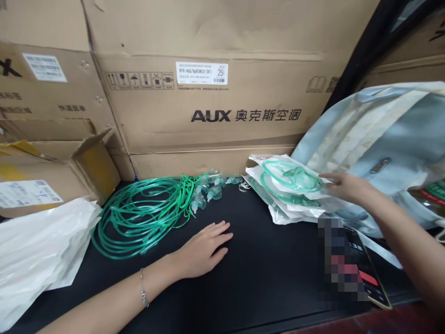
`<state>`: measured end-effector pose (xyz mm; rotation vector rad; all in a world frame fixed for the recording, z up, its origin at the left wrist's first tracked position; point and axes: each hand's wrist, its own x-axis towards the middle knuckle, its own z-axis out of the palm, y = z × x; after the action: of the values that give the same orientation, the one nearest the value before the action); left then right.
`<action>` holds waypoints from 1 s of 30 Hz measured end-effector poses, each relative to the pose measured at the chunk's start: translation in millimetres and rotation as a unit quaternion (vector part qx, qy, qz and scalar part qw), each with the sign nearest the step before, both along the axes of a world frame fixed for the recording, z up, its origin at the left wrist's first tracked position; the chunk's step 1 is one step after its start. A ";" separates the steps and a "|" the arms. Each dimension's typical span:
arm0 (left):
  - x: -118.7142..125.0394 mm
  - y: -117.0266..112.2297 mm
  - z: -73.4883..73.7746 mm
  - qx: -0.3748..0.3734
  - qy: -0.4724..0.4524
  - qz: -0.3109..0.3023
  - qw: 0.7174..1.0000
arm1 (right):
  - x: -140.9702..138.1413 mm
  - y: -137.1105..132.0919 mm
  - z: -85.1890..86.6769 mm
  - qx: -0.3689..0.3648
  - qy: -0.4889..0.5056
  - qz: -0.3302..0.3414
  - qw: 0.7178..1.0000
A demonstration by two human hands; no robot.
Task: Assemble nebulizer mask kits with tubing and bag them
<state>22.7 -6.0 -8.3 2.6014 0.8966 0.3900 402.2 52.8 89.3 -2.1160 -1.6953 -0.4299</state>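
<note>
My left hand [205,249] lies palm down on the black tabletop, fingers stretched out and nothing in it. At the right, my right hand [346,188] has its fingers closed at the edge of the top oxygen mask package [290,175], a clear and white bag with green tubing inside. That bag tops a small stack of similar packages [283,213]. Beyond my left hand is a pile of unwrapped masks: coiled green tubing [135,218], bright green straps [184,192] and clear plastic cups [212,185]. My right thumb is mostly hidden.
White flat bags [45,255] lie at the left, before an open carton [52,171]. Large cardboard boxes [222,130] stand along the back. A pale blue backpack [392,139] is at the right, with a phone [368,273] near the front edge, partly pixelated.
</note>
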 end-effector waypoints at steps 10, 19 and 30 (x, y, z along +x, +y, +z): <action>1.1 -0.5 -0.7 0.018 0.016 -0.003 1.000 | -97.8 -49.3 12.1 0.118 -0.083 0.106 0.984; -29.2 2.1 4.8 0.022 0.057 0.013 0.998 | -196.7 -46.3 -84.4 -0.087 -0.065 0.470 0.876; -53.7 8.0 0.6 -0.014 0.038 0.026 0.999 | -195.3 -46.1 -94.5 -0.251 -0.002 0.500 0.829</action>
<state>-31.0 2.0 -7.7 2.5869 0.9881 0.2929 207.0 6.6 -5.2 -1.1359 -2.7993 0.3712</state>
